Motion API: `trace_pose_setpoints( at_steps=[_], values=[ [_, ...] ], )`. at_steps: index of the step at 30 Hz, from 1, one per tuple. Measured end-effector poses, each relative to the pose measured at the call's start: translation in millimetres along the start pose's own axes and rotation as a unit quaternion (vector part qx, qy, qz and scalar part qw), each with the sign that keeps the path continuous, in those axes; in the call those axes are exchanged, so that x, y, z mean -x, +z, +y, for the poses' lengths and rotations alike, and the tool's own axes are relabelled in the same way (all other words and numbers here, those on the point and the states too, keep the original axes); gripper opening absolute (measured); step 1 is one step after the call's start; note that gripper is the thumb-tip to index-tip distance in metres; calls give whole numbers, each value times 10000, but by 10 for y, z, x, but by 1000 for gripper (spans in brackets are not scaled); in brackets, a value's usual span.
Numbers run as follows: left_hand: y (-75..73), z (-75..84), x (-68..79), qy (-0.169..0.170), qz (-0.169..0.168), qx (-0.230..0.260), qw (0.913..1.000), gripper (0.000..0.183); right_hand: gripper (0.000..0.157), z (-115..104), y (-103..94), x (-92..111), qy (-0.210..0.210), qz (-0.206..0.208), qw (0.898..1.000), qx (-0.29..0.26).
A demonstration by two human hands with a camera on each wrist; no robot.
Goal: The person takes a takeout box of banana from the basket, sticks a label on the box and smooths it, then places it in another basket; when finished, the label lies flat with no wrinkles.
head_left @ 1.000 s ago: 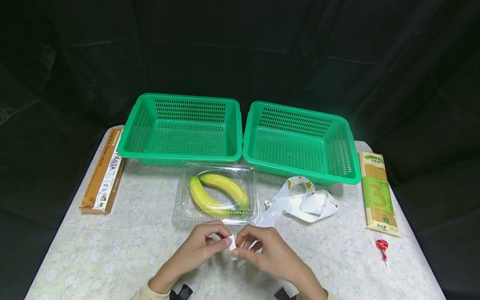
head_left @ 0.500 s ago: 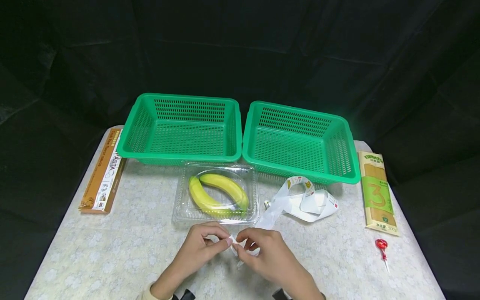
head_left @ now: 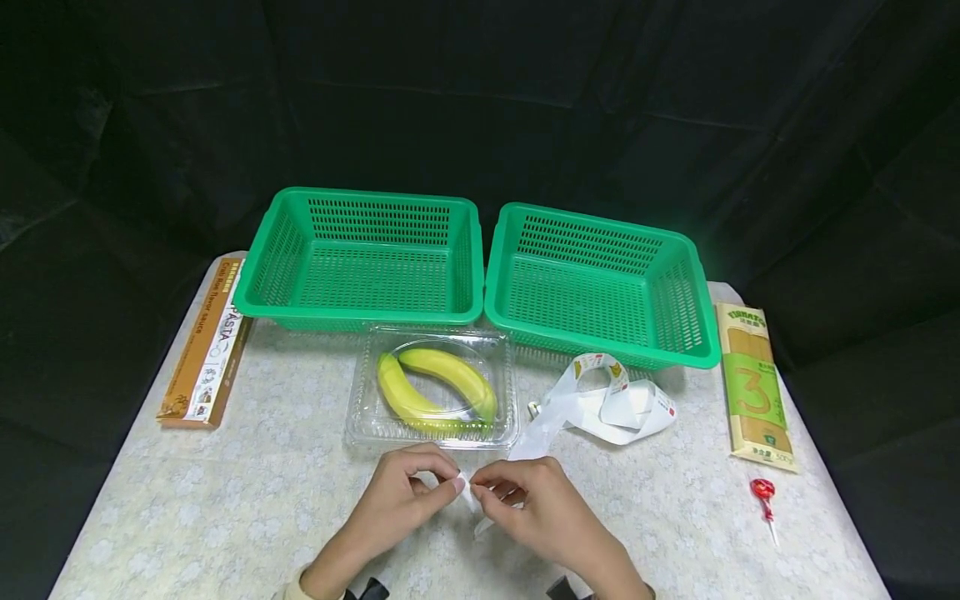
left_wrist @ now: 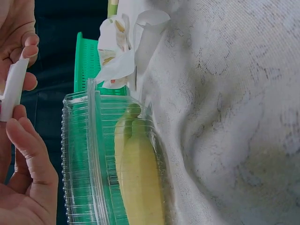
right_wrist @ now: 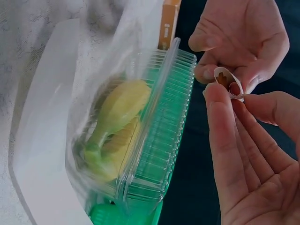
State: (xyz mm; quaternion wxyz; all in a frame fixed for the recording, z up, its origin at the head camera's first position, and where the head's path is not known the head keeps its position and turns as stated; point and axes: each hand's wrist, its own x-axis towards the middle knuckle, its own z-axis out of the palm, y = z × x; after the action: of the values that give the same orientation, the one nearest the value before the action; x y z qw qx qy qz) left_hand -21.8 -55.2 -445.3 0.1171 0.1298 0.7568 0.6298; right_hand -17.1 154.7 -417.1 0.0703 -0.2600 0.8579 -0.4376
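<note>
In the head view, my left hand [head_left: 408, 496] and right hand [head_left: 536, 508] meet at the front of the table, fingertips pinching a small white paper piece [head_left: 467, 490]. The right wrist view shows this piece [right_wrist: 228, 80] curled, with a brown and yellow print on its inner side. A white strip of sticker labels [head_left: 551, 421] runs from a loose coil on the right to beneath my right hand; its end shows just below the fingers. Beyond my hands, a clear plastic clamshell box [head_left: 360, 425] is closed over two bananas [head_left: 450, 379].
Two green baskets [head_left: 360, 315] [head_left: 600, 340] stand side by side behind the box. An orange pasta box [head_left: 201, 342] lies at the left edge. At the right edge lie a spaghetti pack [head_left: 756, 383] and a red lollipop [head_left: 762, 490].
The white paper piece has turned from broad side to a narrow edge in the head view. My right fingers have shifted slightly along it; the other things have stayed put.
</note>
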Motion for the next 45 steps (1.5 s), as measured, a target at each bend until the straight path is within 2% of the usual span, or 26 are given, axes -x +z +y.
trace_pose_setpoints(
  at_steps=[9, 17, 25, 34, 40, 45],
  values=[
    [-1, -2, 3, 54, 83, -249, 9996, 13, 11, -6, 26, 0, -91, -47, 9999, 119],
    [-2, -14, 9, 107, 121, -343, 9993, 14, 9, -15, 42, 2, 62, -93, 9998, 143],
    [-6, -27, 13, 50, 73, -376, 9993, 14, 12, -21, 57, -11, -205, -77, 9991, 361],
    [-11, -33, 11, 113, 91, -318, 9994, 12, 12, -30, 66, -14, -260, 134, 9976, 624],
    [-28, -42, 11, 426, 40, -215, 9989, 6, 13, 8, 5, -30, 170, 384, 9989, 219],
    [-81, -79, 29, 921, -419, -181, 9947, 7, 15, 56, -128, -81, 822, 222, 9952, -482]
  ],
)
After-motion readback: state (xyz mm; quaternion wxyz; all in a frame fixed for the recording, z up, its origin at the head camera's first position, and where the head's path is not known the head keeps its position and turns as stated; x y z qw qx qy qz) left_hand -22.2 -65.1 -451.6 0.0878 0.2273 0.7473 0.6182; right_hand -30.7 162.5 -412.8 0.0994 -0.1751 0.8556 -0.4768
